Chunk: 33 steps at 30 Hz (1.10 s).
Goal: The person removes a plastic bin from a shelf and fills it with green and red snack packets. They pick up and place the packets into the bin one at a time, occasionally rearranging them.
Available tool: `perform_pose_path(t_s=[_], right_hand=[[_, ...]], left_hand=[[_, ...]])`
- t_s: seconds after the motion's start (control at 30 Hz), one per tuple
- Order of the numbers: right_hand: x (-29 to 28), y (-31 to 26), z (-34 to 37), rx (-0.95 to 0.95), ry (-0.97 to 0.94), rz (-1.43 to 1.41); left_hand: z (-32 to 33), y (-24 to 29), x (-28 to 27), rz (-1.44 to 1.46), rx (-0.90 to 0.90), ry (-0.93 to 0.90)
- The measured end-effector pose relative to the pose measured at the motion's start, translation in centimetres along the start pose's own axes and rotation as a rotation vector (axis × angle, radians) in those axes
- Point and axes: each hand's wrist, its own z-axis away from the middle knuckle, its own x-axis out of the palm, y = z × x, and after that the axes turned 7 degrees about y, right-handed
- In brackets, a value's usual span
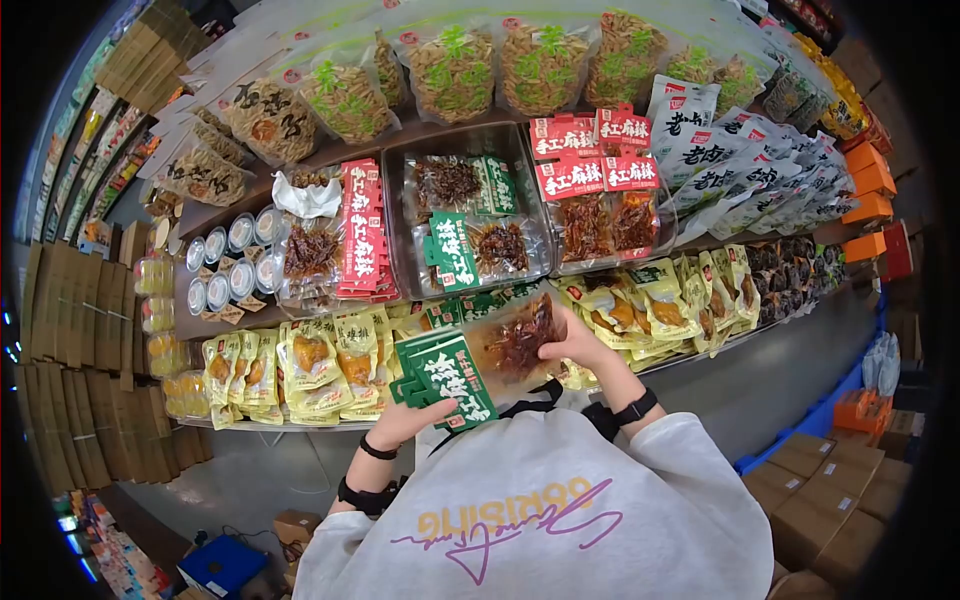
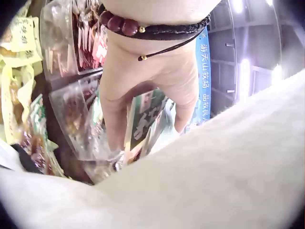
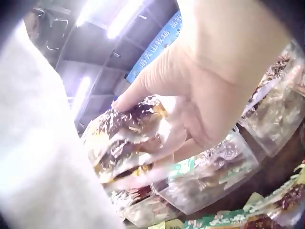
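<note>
In the head view a stack of clear food packets with green header cards (image 1: 462,375) is held in front of the chest. The left hand (image 1: 408,420) grips the green card end, and the right hand (image 1: 582,345) holds the clear end, thumb on top over the dark red food. The left wrist view has the left hand (image 2: 147,81) with fingers and thumb on either side of the green card (image 2: 143,119). In the right wrist view the right hand (image 3: 200,90) pinches the shiny packets (image 3: 133,133). Beyond them a clear tray (image 1: 402,250) contains more green-carded packets.
Red-carded packets (image 1: 362,235) stand left of the tray, others (image 1: 600,175) right of it. Yellow packets (image 1: 335,365) line the shelf's front edge. Lidded cups (image 1: 240,232) sit at the left, white bags (image 1: 700,150) at the right. Cardboard boxes (image 1: 815,500) are stacked at the lower right.
</note>
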Motion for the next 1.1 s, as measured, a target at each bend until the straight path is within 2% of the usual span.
perform_pose_path(t_s=[0.03,0.1,0.13,0.17,0.23,0.27,0.37,0.43,0.5,0.57,0.63,0.7,0.77,0.83,0.87,0.9,0.97,1.0,1.03,1.1], right_hand=[[-0.1,0.2,0.5,0.001,0.001,-0.001],[-0.5,1.3,2.0,0.268,-0.105,0.171],[-0.7,2.8,2.5,0.183,-0.157,0.402],[0.2,3.2,3.2,0.189,-0.16,0.402],[2.1,3.7,4.1,0.081,0.042,0.07],[2.0,4.3,4.1,0.027,0.034,0.042],[2.1,5.1,4.6,0.121,0.141,0.169],[2.2,4.9,4.4,0.133,0.145,0.201],[2.4,4.4,3.5,0.143,0.148,0.231],[2.4,3.2,0.9,0.0,0.258,0.196],[1.9,0.0,-2.8,-0.133,0.398,0.306],[1.0,-3.9,-7.0,-0.03,0.567,0.462],[-0.3,-6.1,-11.6,-0.107,0.625,0.464],[-2.3,-6.4,-15.8,-0.285,0.728,0.742],[-2.7,-5.9,-17.4,-0.405,0.852,1.147],[-1.9,-7.4,-17.2,-0.248,0.806,1.209],[-2.9,-6.7,-18.0,-0.47,0.817,1.177],[-2.6,-7.1,-17.5,-0.519,0.79,1.107],[-2.4,-7.0,-17.0,-0.517,0.792,1.11],[-2.3,-6.8,-15.7,-0.436,0.669,1.064]], left_hand=[[-0.3,-0.8,0.3,-0.001,-0.002,0.0],[-0.5,-1.9,1.7,0.229,0.279,0.414],[0.1,-1.9,1.7,0.202,0.212,0.38],[0.2,-4.1,1.3,0.12,0.215,0.352],[0.7,-4.7,1.0,0.05,0.005,0.365],[0.8,-5.1,0.9,0.054,0.0,0.367],[0.3,-6.1,0.2,0.037,-0.02,0.304],[-0.5,-5.7,-0.9,0.059,-0.086,0.139],[-1.6,-3.2,0.0,0.072,-0.088,0.185],[-3.5,-1.3,0.4,-0.068,0.026,0.388],[-6.2,2.8,0.2,-0.125,0.13,0.433],[-11.4,5.0,-0.7,-0.052,0.458,0.434],[-15.3,9.4,-1.0,0.013,0.466,0.398],[-20.4,11.3,-2.3,-0.071,0.46,0.43],[-23.2,11.8,-3.0,-0.131,0.471,0.437],[-26.0,11.9,-3.7,-0.193,0.479,0.441],[-31.1,10.6,-5.3,-0.301,0.442,0.448],[-32.2,10.3,-5.5,-0.506,0.462,0.528],[-33.0,9.7,-5.7,-0.541,0.274,0.609],[-32.4,9.8,-3.7,-0.855,0.604,0.803]])
